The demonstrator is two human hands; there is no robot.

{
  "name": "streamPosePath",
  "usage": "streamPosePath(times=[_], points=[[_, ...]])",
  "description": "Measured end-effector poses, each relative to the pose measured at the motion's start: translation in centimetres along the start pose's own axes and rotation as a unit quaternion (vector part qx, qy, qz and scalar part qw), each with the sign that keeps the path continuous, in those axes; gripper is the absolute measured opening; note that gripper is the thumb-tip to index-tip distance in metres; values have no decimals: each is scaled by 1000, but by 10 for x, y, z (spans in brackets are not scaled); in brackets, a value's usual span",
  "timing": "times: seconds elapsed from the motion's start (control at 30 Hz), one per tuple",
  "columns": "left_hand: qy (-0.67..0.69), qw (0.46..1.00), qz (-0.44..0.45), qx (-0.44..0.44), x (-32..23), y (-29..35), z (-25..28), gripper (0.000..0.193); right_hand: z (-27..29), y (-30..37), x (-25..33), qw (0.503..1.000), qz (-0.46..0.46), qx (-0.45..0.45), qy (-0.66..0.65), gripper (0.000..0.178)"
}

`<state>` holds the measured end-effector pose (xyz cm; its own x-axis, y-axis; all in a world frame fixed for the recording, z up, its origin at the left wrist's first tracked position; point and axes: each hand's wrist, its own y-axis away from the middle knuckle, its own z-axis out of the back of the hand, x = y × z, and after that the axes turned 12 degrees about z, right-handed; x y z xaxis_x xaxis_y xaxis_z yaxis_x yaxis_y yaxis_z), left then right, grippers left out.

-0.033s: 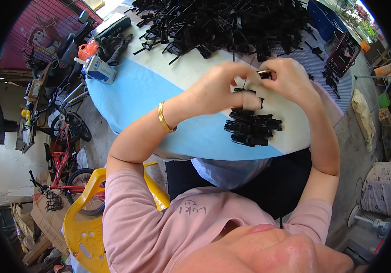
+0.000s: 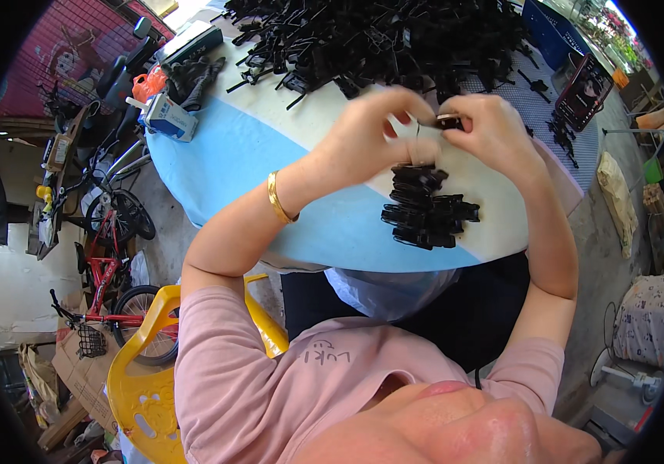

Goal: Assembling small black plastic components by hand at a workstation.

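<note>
My right hand (image 2: 498, 135) pinches a small black clip-like part (image 2: 449, 121) with a shiny edge between thumb and forefinger. Close by on the left, my left hand (image 2: 374, 135), with a gold bangle at its wrist, curls toward that part. Its fingertips are blurred, and a thin dark strand shows between thumb and forefinger; what they grip is unclear. Just below my hands, several similar black parts lie in a neat cluster (image 2: 425, 216) of stacked rows on the tabletop. Beyond my hands spreads a large loose heap of black parts (image 2: 378, 42) with thin prongs.
The round table (image 2: 216, 174) has a blue and cream cover. At its left stand a blue-and-white carton (image 2: 170, 118) and a dark glove (image 2: 195, 81). To the right are a propped phone (image 2: 583, 90) and a blue crate (image 2: 552, 35). A yellow chair (image 2: 135, 371) sits beside me.
My left hand has shifted slightly up, uncovering more of the black cluster's far end. The right hand and its black part have moved only a little.
</note>
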<state>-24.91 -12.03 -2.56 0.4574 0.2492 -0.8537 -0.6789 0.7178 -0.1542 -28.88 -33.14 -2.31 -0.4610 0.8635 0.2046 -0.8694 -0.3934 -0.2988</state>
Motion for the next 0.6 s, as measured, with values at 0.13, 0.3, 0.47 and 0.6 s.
streamPosePath(times=[0.13, 0.3, 0.47, 0.6], points=[[226, 971, 76, 1, 15, -12, 16, 45, 13, -4, 13, 984, 110, -127, -52, 29], [477, 830, 157, 242, 11, -12, 22, 45, 7, -6, 18, 920, 321, -226, -12, 33], [457, 846, 145, 234, 10, -9, 23, 41, 8, -5, 29, 928, 273, -251, -39, 35], [437, 884, 85, 140, 6, -8, 16, 38, 11, -2, 34, 944, 72, -161, -280, 17]])
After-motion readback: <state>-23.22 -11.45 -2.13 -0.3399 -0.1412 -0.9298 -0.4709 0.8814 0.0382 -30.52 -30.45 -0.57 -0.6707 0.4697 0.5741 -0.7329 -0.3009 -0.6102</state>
